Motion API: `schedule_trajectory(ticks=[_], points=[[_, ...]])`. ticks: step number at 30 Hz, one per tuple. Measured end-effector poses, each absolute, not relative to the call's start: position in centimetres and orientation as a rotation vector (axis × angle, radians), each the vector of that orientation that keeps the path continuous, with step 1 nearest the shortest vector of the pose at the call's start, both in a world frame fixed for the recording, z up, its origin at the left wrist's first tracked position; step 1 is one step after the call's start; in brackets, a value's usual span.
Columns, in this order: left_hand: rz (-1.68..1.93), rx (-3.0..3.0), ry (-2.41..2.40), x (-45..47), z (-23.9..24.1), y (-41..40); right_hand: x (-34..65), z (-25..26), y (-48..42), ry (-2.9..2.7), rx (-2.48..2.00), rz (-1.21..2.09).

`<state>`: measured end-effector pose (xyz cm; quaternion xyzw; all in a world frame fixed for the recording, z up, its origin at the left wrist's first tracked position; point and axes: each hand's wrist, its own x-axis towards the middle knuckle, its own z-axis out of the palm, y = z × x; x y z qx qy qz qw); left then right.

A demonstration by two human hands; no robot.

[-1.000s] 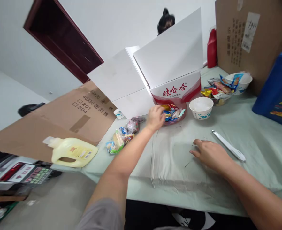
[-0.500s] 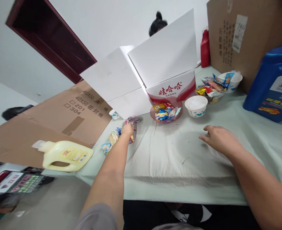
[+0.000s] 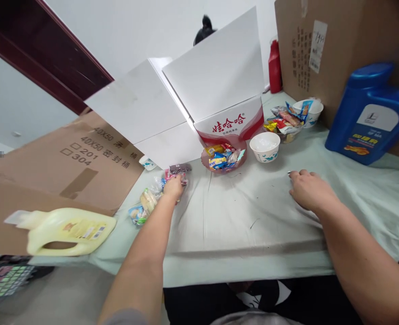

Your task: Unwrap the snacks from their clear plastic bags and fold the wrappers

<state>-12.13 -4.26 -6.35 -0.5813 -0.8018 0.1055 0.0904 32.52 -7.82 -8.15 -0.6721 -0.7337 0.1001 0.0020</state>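
Note:
My left hand (image 3: 174,187) is down among several wrapped snacks at the left, its fingers curled and mostly hidden; what they grip is too covered to name. Right by it lie a dark-wrapped snack (image 3: 180,168), a pale packaged snack (image 3: 148,200) and a blue-and-white snack packet (image 3: 137,215). My right hand (image 3: 309,189) rests on the cloth at the right, fingers loosely bent, with nothing seen in it. Between and beyond the hands are a pink glass bowl (image 3: 206,163) of wrapped snacks and a white paper bowl (image 3: 266,155).
A white carton (image 3: 228,128) stands behind the bowls. Another snack-filled bowl (image 3: 289,135) and a paper bowl (image 3: 316,108) are at the back right, near a blue jug (image 3: 362,122) and a red bottle (image 3: 274,67). A yellow bottle (image 3: 77,228) lies left, before a cardboard box (image 3: 94,158).
The view has shifted, so the tabletop things sit further left. My left hand stays among the snacks. The fingers of my right hand are more bent than before.

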Motion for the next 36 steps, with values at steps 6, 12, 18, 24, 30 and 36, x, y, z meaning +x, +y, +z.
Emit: schedule_trajectory(ticks=[6,12,18,24,30,36], points=[[0.181,-2.009,-2.155,-7.9,-5.7,-6.6,30.8,-8.5,-7.8,-2.357,-1.901,0.354],[-0.203,-2.579,-1.616,2.3,-9.1,-10.7,29.7,-9.4,-8.1,-2.342,-1.612,0.192],[-1.070,-2.643,-1.277,5.2,-12.6,-11.3,27.4,-9.0,-9.9,-2.313,-1.104,0.179],[-1.311,-2.664,-1.478,3.7,-12.7,-11.1,26.8,-8.2,-10.4,-2.568,-1.114,0.247],[-1.301,-2.488,-1.812,3.3,-12.0,-10.8,29.8,-8.5,-8.3,-2.354,-1.848,0.099],[-1.156,-2.692,-1.671,3.5,-11.6,-10.9,25.6,-9.5,-10.2,-2.292,-1.107,0.341]])
